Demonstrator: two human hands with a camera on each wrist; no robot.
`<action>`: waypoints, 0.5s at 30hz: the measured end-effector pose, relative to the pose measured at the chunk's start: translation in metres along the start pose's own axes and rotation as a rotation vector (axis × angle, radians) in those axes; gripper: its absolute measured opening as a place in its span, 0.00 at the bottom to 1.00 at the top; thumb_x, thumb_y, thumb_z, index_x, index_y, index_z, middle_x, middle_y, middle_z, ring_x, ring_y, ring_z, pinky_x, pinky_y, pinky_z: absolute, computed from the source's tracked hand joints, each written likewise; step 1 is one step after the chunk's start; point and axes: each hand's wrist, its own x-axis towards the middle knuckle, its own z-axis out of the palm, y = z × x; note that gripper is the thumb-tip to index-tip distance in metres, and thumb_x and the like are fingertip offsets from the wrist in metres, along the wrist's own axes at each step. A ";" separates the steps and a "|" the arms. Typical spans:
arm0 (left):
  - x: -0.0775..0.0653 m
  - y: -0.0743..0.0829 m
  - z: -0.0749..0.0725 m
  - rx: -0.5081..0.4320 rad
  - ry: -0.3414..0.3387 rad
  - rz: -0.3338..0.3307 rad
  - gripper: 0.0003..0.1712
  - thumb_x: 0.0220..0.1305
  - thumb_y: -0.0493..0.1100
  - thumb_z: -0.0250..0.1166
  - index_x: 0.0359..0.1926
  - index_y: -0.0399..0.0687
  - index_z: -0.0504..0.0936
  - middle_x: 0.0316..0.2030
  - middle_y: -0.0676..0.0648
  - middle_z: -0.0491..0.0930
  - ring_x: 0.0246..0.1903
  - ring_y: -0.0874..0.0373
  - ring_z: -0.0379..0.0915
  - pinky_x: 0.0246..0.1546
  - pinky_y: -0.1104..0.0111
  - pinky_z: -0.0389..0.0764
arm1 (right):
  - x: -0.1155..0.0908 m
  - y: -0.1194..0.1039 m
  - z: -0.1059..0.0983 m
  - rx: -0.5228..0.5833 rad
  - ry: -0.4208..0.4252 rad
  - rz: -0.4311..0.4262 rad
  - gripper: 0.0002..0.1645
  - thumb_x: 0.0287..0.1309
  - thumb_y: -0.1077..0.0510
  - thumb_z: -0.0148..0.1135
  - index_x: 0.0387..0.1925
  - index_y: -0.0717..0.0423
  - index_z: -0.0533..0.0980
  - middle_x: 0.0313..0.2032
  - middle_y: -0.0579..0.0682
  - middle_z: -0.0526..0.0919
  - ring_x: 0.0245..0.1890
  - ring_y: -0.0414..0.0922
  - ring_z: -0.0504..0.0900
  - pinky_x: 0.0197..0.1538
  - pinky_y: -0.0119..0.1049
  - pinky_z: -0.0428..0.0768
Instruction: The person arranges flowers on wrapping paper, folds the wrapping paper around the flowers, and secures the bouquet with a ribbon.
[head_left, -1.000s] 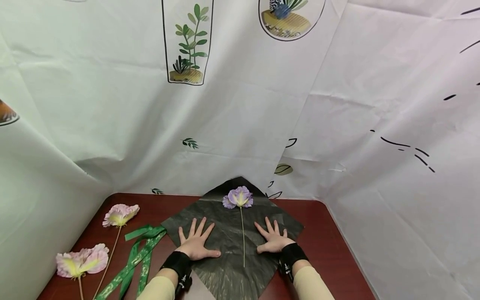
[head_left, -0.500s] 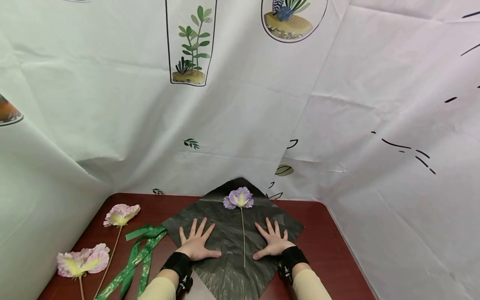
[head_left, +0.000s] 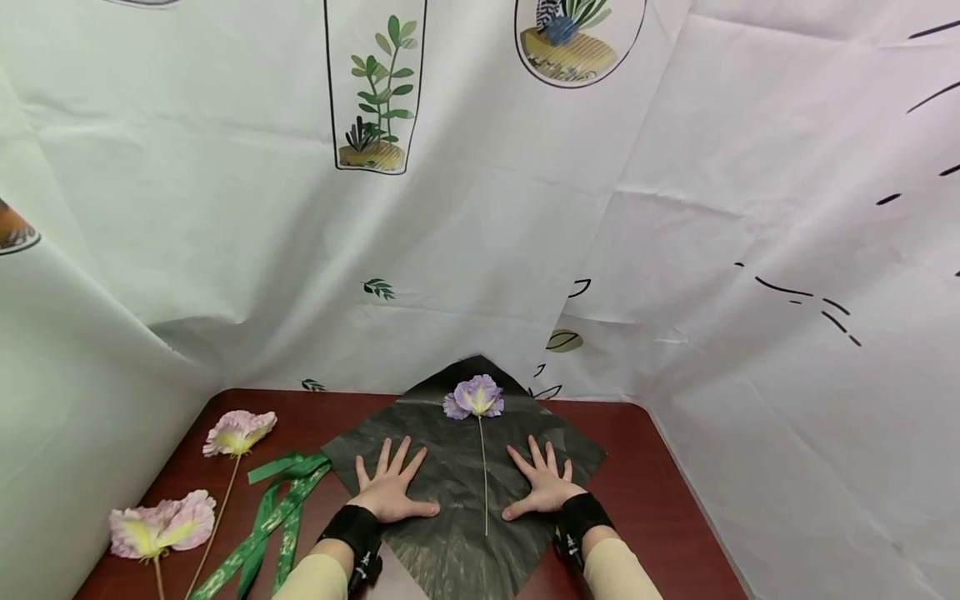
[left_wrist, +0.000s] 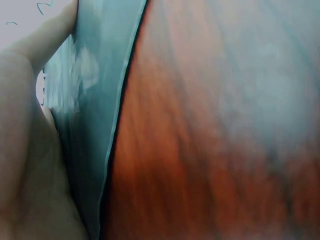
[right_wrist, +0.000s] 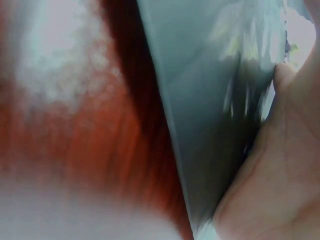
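A sheet of black wrapping paper [head_left: 457, 550] lies cornerwise on the table, its far corner raised against the cloth behind. Along its middle rests a purple artificial flower [head_left: 476, 397], bloom away from me and thin stem toward me. My left hand [head_left: 390, 492] presses on the paper to the left of the stem, fingers spread. On the other side of the stem my right hand [head_left: 547, 487] lies with fingers likewise spread. Neither hand touches the flower. Both wrist views show a palm beside the edge of the paper [left_wrist: 95, 125].
Two pink artificial flowers [head_left: 238, 433] lie at the left of the dark red table [head_left: 645, 500]. Between them and the paper is a looped green ribbon [head_left: 262, 529] with a light print. White patterned cloth [head_left: 465, 233] hangs behind the table and along both sides.
My right thumb has swung out a little toward the stem. Otherwise both hands stay in place on the paper, and the flower has not moved.
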 end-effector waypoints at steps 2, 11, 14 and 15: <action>-0.002 -0.001 0.000 0.003 -0.015 -0.008 0.76 0.52 0.92 0.66 0.90 0.57 0.58 0.91 0.40 0.39 0.87 0.29 0.22 0.70 0.19 0.16 | 0.001 0.001 0.003 0.010 -0.013 0.002 0.83 0.40 0.10 0.76 0.91 0.30 0.50 0.90 0.58 0.28 0.86 0.70 0.22 0.73 0.86 0.24; 0.003 -0.006 0.003 -0.040 0.019 0.008 0.82 0.51 0.90 0.70 0.92 0.51 0.48 0.91 0.41 0.40 0.87 0.31 0.21 0.70 0.21 0.14 | 0.003 0.003 0.003 0.015 0.017 0.002 0.84 0.38 0.11 0.78 0.91 0.29 0.51 0.90 0.57 0.30 0.86 0.70 0.22 0.72 0.86 0.23; 0.003 -0.008 -0.002 -0.103 0.011 0.031 0.83 0.52 0.88 0.73 0.92 0.51 0.45 0.91 0.40 0.38 0.87 0.31 0.19 0.69 0.21 0.12 | 0.004 0.002 0.001 0.006 0.009 0.006 0.83 0.39 0.11 0.78 0.91 0.30 0.51 0.90 0.56 0.29 0.86 0.69 0.22 0.73 0.85 0.23; 0.003 -0.009 -0.004 -0.127 0.007 0.043 0.83 0.52 0.87 0.74 0.92 0.51 0.44 0.91 0.40 0.37 0.87 0.31 0.19 0.68 0.21 0.12 | 0.004 0.002 0.000 0.003 0.007 0.008 0.83 0.40 0.11 0.78 0.91 0.30 0.51 0.90 0.56 0.29 0.86 0.69 0.22 0.73 0.85 0.24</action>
